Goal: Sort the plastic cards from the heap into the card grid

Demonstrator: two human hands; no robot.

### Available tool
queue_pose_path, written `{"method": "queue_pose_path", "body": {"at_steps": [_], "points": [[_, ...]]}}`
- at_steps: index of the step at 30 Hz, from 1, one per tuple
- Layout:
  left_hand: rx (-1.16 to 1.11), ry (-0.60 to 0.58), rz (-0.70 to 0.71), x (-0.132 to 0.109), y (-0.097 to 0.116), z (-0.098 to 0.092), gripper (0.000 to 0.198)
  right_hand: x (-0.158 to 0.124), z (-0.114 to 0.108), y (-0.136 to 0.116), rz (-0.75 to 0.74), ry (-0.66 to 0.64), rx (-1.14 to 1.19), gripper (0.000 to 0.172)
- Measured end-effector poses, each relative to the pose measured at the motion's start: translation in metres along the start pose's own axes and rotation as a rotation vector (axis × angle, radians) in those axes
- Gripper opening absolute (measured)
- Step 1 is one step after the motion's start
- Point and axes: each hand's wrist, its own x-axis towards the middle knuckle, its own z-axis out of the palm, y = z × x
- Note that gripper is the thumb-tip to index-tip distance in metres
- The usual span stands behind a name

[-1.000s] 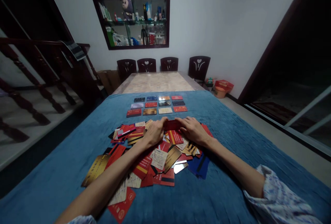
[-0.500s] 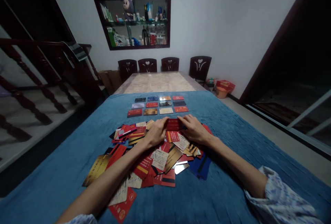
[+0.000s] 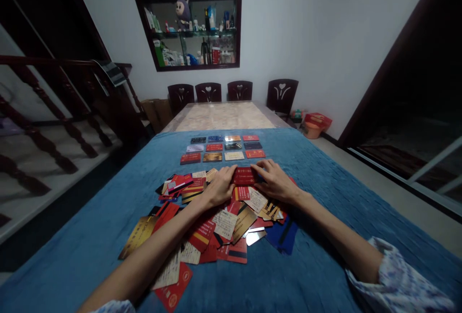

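Note:
Both my hands hold one red card (image 3: 244,176) by its ends, just above the far edge of a loose heap of cards (image 3: 216,221). My left hand (image 3: 218,188) pinches the card's left end; my right hand (image 3: 275,182) pinches its right end. The heap is mostly red, gold, white and blue cards, spread on a blue cloth (image 3: 317,192). Beyond the hands, several cards lie flat in a neat grid (image 3: 224,148) of three rows.
The blue cloth covers the near part of a long table; bare pale tabletop (image 3: 222,116) shows past it. Dark chairs (image 3: 238,90) line the far end. A wall niche (image 3: 191,24) holds bottles and a toy. Stair railing (image 3: 54,110) at left, a red bin (image 3: 313,124) at right.
The two hands with the red card have shifted slightly away from me, toward the grid. The view has drifted a little; the heap and grid lie as before.

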Motion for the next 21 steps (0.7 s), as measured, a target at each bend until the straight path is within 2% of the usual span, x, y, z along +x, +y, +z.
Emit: {"method": "queue_pose_path", "body": {"at_steps": [7, 21], "points": [[0.059, -0.035, -0.018, 0.0, -0.001, -0.006, 0.054, 0.002, -0.007, -0.003, -0.009, -0.031, 0.052, 0.051], [0.128, -0.175, -0.02, 0.003, -0.004, -0.029, 0.048, 0.017, -0.01, -0.004, -0.043, -0.127, 0.145, 0.047]]}}
